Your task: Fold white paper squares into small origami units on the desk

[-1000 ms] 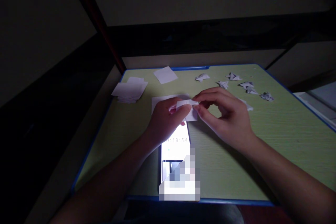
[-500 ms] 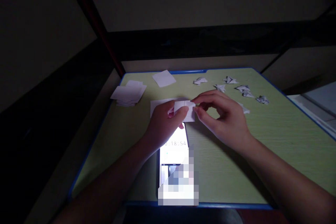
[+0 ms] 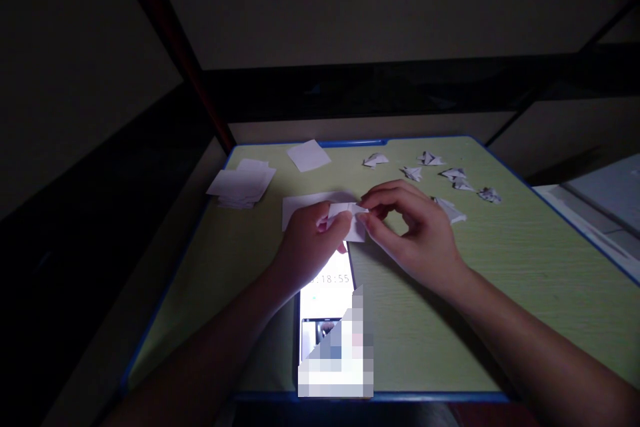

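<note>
Head view: we hold a small folded paper [image 3: 355, 233] with both hands, above the upper end of the lit phone [image 3: 326, 299]

Our left hand [image 3: 311, 233] pinches its left part, the thumb lying on the front, and our right hand [image 3: 425, 230] pinches the upper right corner between thumb and fingers; compared with half a second ago, the phone's clock has passed from 18:54 to 18:55, the green table [image 3: 500, 307] sits lower in the view, and the white paper piece [image 3: 451, 210] beside our right hand shows more of itself, while the paper stack [image 3: 243, 184] and the square sheet [image 3: 309, 155] keep their places on the table
</note>
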Demonstrator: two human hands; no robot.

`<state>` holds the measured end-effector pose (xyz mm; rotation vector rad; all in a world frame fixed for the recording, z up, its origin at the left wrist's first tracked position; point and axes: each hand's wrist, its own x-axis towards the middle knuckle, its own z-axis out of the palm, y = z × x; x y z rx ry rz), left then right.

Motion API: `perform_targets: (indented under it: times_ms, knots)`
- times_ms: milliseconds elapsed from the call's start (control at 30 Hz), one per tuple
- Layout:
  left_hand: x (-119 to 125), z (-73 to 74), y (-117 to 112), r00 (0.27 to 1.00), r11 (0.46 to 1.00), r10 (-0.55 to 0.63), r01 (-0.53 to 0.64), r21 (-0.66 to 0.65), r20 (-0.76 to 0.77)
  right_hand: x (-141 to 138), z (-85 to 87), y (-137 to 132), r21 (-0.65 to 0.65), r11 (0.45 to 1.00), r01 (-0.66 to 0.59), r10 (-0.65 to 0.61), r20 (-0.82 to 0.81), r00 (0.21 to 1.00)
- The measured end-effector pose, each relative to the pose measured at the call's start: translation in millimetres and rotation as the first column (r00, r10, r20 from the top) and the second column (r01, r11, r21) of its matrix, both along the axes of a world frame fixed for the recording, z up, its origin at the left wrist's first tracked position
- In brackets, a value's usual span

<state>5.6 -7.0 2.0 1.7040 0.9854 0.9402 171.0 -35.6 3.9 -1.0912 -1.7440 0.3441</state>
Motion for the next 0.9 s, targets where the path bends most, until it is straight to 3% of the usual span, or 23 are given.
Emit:
perform_targets:
  times_ms: [233,433,900]
  knots:
    - [0.1,-0.2,1.3,1.0,1.0,0.009,-0.01,0.005,0.005,0.8,2.4,1.0,-0.09,0.994,-0.056,0.051,-0.054,0.997]
    - [2.4,-1.0,-0.4,0.999,0.997,-0.025,0.028,-0.075,0.035,1.5,2.5,1.9,-0.189,0.98,-0.063,0.043,-0.109,0.993]
    - [0.4,-2.1,0.2,0.997,0.999,0.035,-0.034,0.009,-0.072,1.3,3.9,2.6,-0.294,0.953,-0.079,0.035,-0.152,0.988]
